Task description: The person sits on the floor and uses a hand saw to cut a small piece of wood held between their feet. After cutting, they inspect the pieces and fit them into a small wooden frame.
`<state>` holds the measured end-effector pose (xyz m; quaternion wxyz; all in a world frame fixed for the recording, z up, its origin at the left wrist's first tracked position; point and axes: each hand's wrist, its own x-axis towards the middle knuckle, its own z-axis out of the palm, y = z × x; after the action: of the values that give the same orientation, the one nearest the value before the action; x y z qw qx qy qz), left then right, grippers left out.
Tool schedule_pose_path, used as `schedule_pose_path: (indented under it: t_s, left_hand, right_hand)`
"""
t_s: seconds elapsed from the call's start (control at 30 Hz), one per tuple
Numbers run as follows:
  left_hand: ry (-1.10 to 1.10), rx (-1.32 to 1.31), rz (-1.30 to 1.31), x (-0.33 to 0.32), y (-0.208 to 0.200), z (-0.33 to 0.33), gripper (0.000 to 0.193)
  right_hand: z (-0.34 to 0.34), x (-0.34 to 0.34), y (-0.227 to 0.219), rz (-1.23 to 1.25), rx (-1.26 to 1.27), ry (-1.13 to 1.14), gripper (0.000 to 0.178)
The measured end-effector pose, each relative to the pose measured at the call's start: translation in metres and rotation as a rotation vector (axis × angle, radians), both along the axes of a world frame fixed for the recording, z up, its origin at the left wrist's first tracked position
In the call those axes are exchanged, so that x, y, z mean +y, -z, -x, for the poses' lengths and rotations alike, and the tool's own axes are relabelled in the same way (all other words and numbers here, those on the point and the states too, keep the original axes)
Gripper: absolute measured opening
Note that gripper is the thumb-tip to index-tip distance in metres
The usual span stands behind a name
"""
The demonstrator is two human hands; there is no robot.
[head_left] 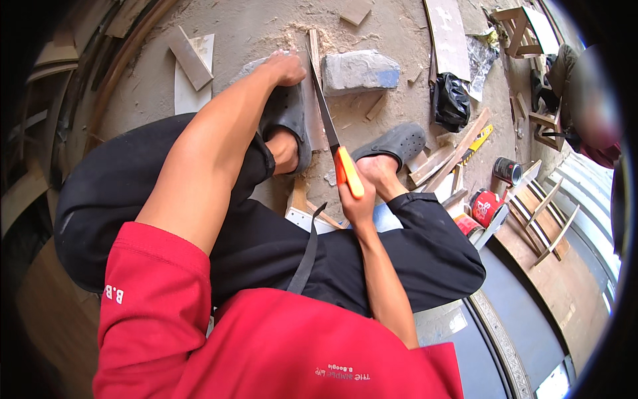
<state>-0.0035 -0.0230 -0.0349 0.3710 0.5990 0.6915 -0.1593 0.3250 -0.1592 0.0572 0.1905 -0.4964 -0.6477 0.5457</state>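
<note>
My right hand is closed around the orange and yellow handle of a handsaw. Its dark blade points away from me and lies along a narrow wooden board between my feet. Farther off, my left hand grips the board's left edge near the saw tip, its fingers curled and partly hidden. My left foot in a grey clog is beside or on the board; which one I cannot tell. A rough grey stone block sits just right of the blade.
Sawdust covers the ground beyond the board. Offcuts lie to the left. On the right are a black plastic bag, a yellow spirit level, wood strips, and tins. Another person is at the far right.
</note>
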Motion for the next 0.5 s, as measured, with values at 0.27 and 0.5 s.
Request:
schedule_pose_path:
  t_s: [0.27,0.5]
  left_hand:
    - [0.000,-0.005,-0.015,0.004,-0.004,-0.003,0.054]
    - [0.007,0.011,0.034,-0.003,0.000,0.003,0.055]
  right_hand:
    - [0.028,0.007,0.011,0.016,0.030,0.110,0.051]
    - [0.013,0.001,-0.001,-0.079,0.064,-0.012,0.055]
